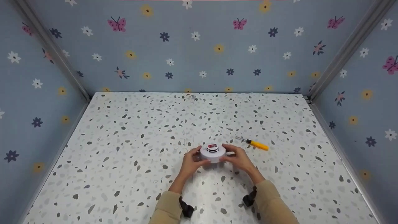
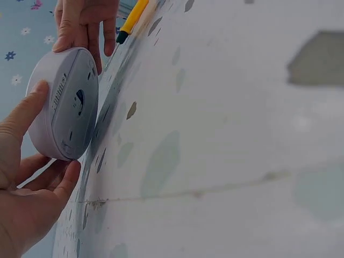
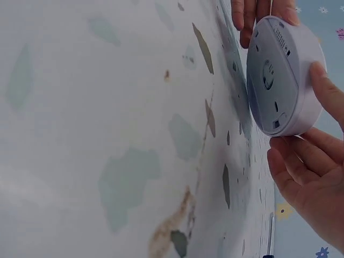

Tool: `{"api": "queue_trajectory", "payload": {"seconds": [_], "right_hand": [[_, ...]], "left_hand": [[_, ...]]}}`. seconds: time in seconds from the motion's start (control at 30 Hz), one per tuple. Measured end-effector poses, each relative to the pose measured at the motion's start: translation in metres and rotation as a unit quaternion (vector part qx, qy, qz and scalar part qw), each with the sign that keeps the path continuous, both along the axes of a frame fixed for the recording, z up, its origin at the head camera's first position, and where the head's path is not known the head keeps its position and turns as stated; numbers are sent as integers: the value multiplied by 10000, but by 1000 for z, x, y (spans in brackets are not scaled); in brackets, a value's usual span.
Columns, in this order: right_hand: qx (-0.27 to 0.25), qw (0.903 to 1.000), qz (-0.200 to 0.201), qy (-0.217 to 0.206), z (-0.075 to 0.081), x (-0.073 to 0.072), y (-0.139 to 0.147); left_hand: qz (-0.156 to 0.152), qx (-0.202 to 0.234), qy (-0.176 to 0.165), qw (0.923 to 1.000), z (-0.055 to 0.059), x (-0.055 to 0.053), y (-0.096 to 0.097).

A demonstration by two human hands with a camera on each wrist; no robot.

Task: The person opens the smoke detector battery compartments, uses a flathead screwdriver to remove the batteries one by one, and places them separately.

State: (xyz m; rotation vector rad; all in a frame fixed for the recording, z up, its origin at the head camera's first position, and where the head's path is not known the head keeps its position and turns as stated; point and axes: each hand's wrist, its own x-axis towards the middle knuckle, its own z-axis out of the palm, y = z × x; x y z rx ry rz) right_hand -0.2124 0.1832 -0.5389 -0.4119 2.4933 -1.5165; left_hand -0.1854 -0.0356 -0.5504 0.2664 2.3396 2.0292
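Note:
A round white smoke detector (image 1: 213,157) with a dark-slotted raised centre and a red-and-black label is held level at the table's middle. My left hand (image 1: 189,162) grips its left side, thumb at the near edge and fingers farther round. On the opposite side my right hand (image 1: 241,159) holds the rim the same way. Both wrist views show the underside: in the left wrist view the detector's flat base (image 2: 76,110) has a central opening and small slots, and in the right wrist view the base (image 3: 271,80) is tilted above the table.
A screwdriver (image 1: 258,145) with a yellow and black handle lies right of the detector, its tip pointing left. The speckled white table (image 1: 140,140) is bounded by blue flowered panels (image 1: 199,46) at the back and both sides.

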Motion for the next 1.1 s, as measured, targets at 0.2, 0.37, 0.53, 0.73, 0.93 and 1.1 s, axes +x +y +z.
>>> {"api": "queue_trajectory", "payload": {"seconds": [0.2, 0.37, 0.53, 0.73, 0.93, 1.1], "right_hand": [[-82, 9998, -192, -29, -1, 2, 0], [-167, 9997, -185, 24, 18, 13, -5], [-101, 9994, -311, -100, 36, 23, -10], [-142, 9992, -383, -56, 24, 19, -8], [-82, 9990, -419, 101, 2, 9, -2], [-31, 9985, -547, 15, 2, 9, -2]], "left_hand": [[176, -228, 20, 9996, -15, -4, 2], [237, -121, -78, 9996, -6, 2, 4], [263, 115, -180, 9994, 17, 12, 6], [385, 56, -210, 9990, 12, 9, 7], [669, -58, -249, 9974, -8, 1, 10], [801, -110, -212, 9965, 3, 5, 12]]}}
